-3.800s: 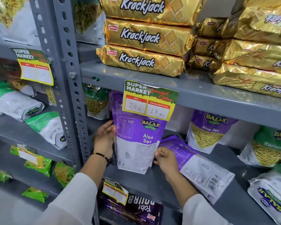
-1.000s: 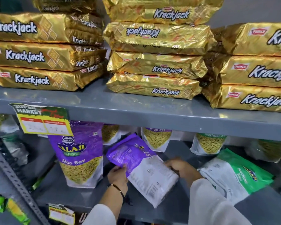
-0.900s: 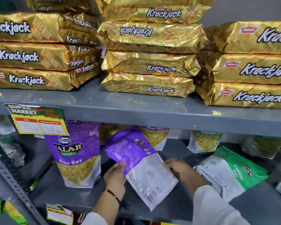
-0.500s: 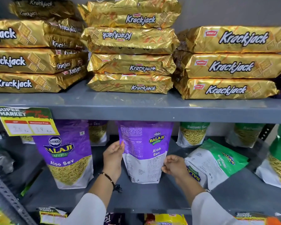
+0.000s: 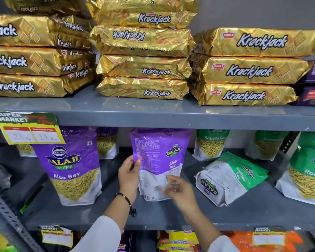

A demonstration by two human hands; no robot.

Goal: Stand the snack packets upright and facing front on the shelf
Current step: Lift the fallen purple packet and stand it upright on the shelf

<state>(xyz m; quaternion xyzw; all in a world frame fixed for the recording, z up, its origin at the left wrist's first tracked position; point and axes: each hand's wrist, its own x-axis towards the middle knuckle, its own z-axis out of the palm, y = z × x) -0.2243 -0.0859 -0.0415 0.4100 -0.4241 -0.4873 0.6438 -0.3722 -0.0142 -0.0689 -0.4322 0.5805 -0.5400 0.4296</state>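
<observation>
A purple Aloo Sev packet (image 5: 159, 157) stands upright in the middle of the grey shelf (image 5: 171, 213), its printed back side toward me. My left hand (image 5: 129, 174) grips its left edge. In front of its lower right corner my right hand (image 5: 180, 190) is blurred, fingers spread, holding nothing. Left of it another purple Aloo Sev packet (image 5: 71, 166) stands upright, front facing out. To the right a green Ratlami Sev packet (image 5: 229, 179) lies tilted on its side, back showing.
More sev packets (image 5: 211, 144) stand along the back of the shelf, and a green one (image 5: 309, 170) at the far right. Gold Krackjack packs (image 5: 144, 70) are stacked on the shelf above. A price tag (image 5: 28, 130) hangs from that shelf's edge at left.
The purple packet went from tilted in both hands to upright on the shelf. My right hand has come off its right edge and moved in front of it. The camera view shifted right.
</observation>
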